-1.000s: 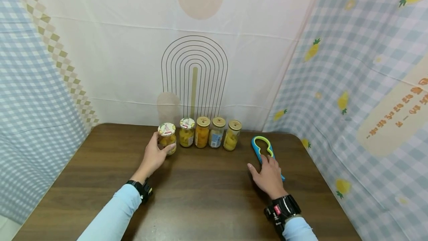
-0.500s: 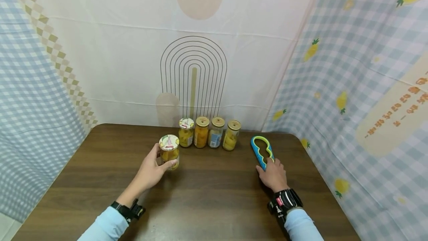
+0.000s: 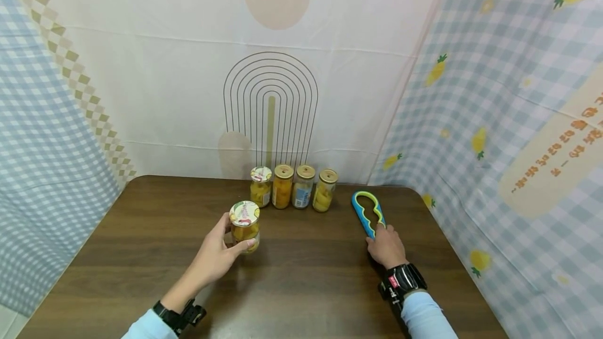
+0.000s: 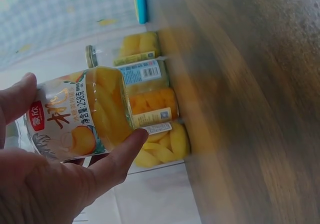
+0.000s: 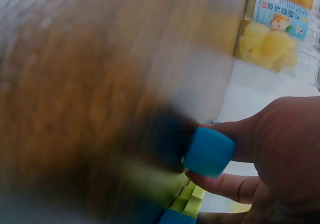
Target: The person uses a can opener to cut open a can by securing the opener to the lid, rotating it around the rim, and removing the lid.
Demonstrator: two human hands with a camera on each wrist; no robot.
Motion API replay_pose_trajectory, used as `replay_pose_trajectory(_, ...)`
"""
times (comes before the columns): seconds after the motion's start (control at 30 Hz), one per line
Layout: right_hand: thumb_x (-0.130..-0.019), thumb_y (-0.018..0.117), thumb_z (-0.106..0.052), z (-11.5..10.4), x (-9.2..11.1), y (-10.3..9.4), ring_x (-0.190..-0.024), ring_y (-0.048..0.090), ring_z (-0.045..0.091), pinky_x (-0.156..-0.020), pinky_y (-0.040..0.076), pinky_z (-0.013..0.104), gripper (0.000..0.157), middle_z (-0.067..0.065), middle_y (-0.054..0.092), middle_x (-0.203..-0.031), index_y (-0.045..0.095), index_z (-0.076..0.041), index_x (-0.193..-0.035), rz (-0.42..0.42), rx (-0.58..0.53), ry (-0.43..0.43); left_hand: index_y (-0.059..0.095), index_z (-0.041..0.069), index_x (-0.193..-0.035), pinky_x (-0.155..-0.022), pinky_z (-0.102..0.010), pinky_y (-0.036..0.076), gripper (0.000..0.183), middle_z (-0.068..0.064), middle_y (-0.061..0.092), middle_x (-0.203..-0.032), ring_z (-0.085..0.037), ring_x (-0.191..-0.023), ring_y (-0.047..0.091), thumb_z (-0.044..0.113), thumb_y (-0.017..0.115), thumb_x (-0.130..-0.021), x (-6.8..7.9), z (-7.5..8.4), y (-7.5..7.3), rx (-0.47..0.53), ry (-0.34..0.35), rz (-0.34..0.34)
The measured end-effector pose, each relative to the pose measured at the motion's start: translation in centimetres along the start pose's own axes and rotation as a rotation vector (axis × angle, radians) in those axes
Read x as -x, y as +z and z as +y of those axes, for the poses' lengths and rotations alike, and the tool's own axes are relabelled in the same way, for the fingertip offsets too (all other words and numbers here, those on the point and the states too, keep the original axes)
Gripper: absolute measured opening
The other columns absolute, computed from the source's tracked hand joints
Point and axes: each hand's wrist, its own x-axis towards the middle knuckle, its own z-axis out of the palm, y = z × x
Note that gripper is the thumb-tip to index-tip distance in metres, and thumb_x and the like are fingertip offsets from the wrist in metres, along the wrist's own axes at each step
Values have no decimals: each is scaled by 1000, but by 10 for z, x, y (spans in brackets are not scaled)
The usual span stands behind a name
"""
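My left hand grips a glass jar of yellow peach pieces, thumb on one side and fingers on the other. The jar has a patterned white lid, and its label shows in the left wrist view. It appears lifted off the table, in front of the other jars. On the right, my right hand holds the handle end of a blue and green jar opener, whose looped end points away from me. Thumb and fingers close around the blue handle in the right wrist view.
Several fruit jars stand in a row at the table's back edge: one with a patterned lid, then gold-lidded ones, including an orange-filled jar and a rightmost jar. Cloth hangs behind and beside the brown table.
My left hand has brought the peach jar out of the row, toward me and slightly right. My right hand has gone from lying over the jar opener to gripping its handle.
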Motion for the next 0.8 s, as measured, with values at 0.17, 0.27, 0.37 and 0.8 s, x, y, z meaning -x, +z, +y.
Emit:
replay_pose_trajectory(0.17, -102, 68, -23, -2, -2, -2, -111, 63, 50, -94, 54, 63, 48, 35, 60, -123, 60, 13, -133, -13, 16, 9, 45, 14, -155, -101, -45, 61, 70, -19, 62, -146, -36, -138, 60, 27, 82, -97, 1, 2, 1, 26, -6, -7)
replay_pose_trajectory(0.27, -102, 68, -23, -2, -2, -3, -108, 63, 46, -92, 55, 61, 48, 32, 60, -121, 62, 13, -133, -25, 18, 19, 43, 14, -156, -100, -43, 62, 72, -19, 61, -146, -37, -138, 60, 27, 82, -97, 2, 2, 0, 36, -14, -9)
replay_pose_trajectory(0.37, -102, 67, -23, -2, -3, -3, -104, 63, 44, -88, 55, 60, 44, 30, 60, -117, 65, 12, -128, -33, 20, 26, 44, 14, -155, -99, -41, 62, 71, -19, 62, -145, -36, -137, 61, 27, 82, -96, 2, 1, 0, 35, -18, -8)
replay_pose_trajectory(0.8, -100, 65, -21, -2, 0, -4, -93, 63, 39, -81, 55, 57, 31, 28, 59, -110, 69, 10, -102, -30, 22, 43, 44, 13, -156, -103, -47, 60, 72, -19, 61, -148, -36, -140, 58, 29, 82, -96, 3, 0, 2, 18, -29, -16)
